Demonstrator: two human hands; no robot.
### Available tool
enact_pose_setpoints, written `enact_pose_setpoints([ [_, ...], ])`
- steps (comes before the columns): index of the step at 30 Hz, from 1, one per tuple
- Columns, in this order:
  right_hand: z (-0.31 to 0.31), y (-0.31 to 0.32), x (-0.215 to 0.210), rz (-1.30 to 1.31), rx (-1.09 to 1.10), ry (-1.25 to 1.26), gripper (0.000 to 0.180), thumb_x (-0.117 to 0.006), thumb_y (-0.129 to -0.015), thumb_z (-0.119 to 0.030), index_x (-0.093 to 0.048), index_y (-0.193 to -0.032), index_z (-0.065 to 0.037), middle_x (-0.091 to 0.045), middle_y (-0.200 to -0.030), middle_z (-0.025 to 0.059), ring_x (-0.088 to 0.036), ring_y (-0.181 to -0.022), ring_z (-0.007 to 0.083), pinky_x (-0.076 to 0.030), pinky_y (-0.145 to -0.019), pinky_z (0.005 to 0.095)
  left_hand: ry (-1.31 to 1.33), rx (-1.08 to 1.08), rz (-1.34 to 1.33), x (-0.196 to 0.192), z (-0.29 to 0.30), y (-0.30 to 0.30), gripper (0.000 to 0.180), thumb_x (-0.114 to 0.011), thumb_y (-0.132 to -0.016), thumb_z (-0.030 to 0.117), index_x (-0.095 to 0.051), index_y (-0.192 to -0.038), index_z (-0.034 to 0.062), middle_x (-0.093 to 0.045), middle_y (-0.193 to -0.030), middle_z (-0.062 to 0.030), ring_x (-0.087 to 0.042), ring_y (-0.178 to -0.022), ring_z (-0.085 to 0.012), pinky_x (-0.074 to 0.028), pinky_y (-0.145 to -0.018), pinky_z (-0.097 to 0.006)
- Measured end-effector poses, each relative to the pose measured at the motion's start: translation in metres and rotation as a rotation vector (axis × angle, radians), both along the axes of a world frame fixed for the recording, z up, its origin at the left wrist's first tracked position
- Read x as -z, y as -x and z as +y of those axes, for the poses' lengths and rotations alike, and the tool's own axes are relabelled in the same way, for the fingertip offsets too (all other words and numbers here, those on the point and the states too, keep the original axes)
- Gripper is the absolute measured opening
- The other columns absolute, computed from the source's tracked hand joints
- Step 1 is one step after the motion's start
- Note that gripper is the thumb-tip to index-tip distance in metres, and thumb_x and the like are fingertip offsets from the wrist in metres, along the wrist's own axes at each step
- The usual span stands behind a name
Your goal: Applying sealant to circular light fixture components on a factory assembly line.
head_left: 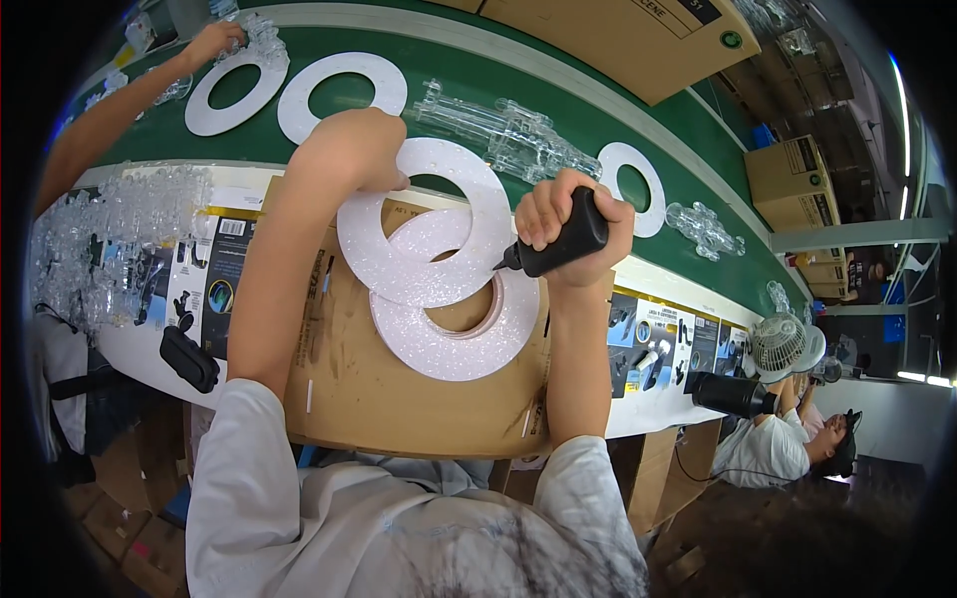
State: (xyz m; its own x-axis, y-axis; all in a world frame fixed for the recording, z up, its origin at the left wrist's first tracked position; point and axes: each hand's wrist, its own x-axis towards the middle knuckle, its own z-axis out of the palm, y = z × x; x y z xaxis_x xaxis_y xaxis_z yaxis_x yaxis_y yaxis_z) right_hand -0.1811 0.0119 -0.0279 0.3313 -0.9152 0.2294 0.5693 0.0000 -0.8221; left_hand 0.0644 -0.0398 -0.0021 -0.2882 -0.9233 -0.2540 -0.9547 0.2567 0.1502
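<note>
My left hand pinches the upper left edge of a glittery white ring, its fingertips partly hidden behind the wrist and knuckles. The ring overlaps more rings of the same kind, a glittery stack lying on brown cardboard. In my right hand is a black squeeze bottle, fingers wrapped round it. The bottle tilts down to the left, and its thin nozzle tip is close to the right rim of the held ring.
Across the green work surface lie white rings and clear plastic assemblies. Clear parts pile up at the left. Another person's arm reaches in there. A black bottle and small fan stand right; a carton is behind.
</note>
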Motion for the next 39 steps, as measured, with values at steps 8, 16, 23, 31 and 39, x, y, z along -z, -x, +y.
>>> enact_pose_setpoints([
  [8, 0.016, -0.017, -0.011, -0.223, -0.1, 0.025, 0.041, -0.041, -0.089, -0.044, -0.047, -0.071, -0.008, -0.05, -0.059, 0.005, -0.049, -0.053, 0.0174, -0.04, -0.055, 0.0302, 0.021, -0.001, 0.018, 0.003, 0.0, 0.0, 0.039, -0.078, -0.073, 0.031, -0.072, -0.097, 0.0, -0.071, -0.098, -0.0203, -0.069, -0.092, -0.0347, -0.056, -0.083, -0.041],
  [16, 0.02, -0.025, 0.002, -0.197, -0.107, 0.095, 0.037, -0.046, -0.085, -0.041, -0.049, -0.07, -0.006, -0.053, -0.06, 0.0062, -0.051, -0.054, 0.0182, -0.041, -0.056, 0.0311, 0.032, 0.019, 0.028, 0.005, 0.0, 0.006, 0.044, -0.079, -0.072, 0.035, -0.071, -0.097, 0.0, -0.07, -0.1, -0.0212, -0.068, -0.096, -0.0354, -0.055, -0.084, -0.041],
  [23, 0.019, -0.029, 0.004, -0.149, -0.075, 0.086, 0.035, -0.047, -0.082, -0.039, -0.048, -0.069, -0.006, -0.052, -0.058, 0.0069, -0.05, -0.052, 0.018, -0.041, -0.054, 0.0308, 0.014, 0.024, 0.02, 0.005, 0.0, 0.006, 0.044, -0.079, -0.072, 0.036, -0.071, -0.096, -0.0004, -0.07, -0.099, -0.0213, -0.068, -0.094, -0.0357, -0.055, -0.083, -0.041],
  [31, 0.019, -0.027, 0.009, -0.141, -0.06, 0.08, 0.036, -0.046, -0.084, -0.039, -0.049, -0.071, -0.006, -0.052, -0.06, 0.007, -0.05, -0.053, 0.0186, -0.041, -0.055, 0.0312, 0.011, 0.02, 0.021, 0.007, 0.002, 0.008, 0.043, -0.079, -0.073, 0.035, -0.071, -0.096, -0.0005, -0.07, -0.097, -0.0212, -0.069, -0.094, -0.0353, -0.056, -0.082, -0.041],
  [39, 0.019, -0.024, -0.01, -0.181, -0.16, 0.014, 0.038, -0.046, -0.086, -0.037, -0.048, -0.069, -0.003, -0.049, -0.056, 0.0083, -0.046, -0.049, 0.0176, -0.039, -0.051, 0.0299, 0.013, -0.012, 0.028, 0.003, 0.001, 0.002, 0.042, -0.08, -0.073, 0.034, -0.072, -0.095, -0.0005, -0.07, -0.097, -0.0219, -0.069, -0.091, -0.0356, -0.056, -0.081, -0.041],
])
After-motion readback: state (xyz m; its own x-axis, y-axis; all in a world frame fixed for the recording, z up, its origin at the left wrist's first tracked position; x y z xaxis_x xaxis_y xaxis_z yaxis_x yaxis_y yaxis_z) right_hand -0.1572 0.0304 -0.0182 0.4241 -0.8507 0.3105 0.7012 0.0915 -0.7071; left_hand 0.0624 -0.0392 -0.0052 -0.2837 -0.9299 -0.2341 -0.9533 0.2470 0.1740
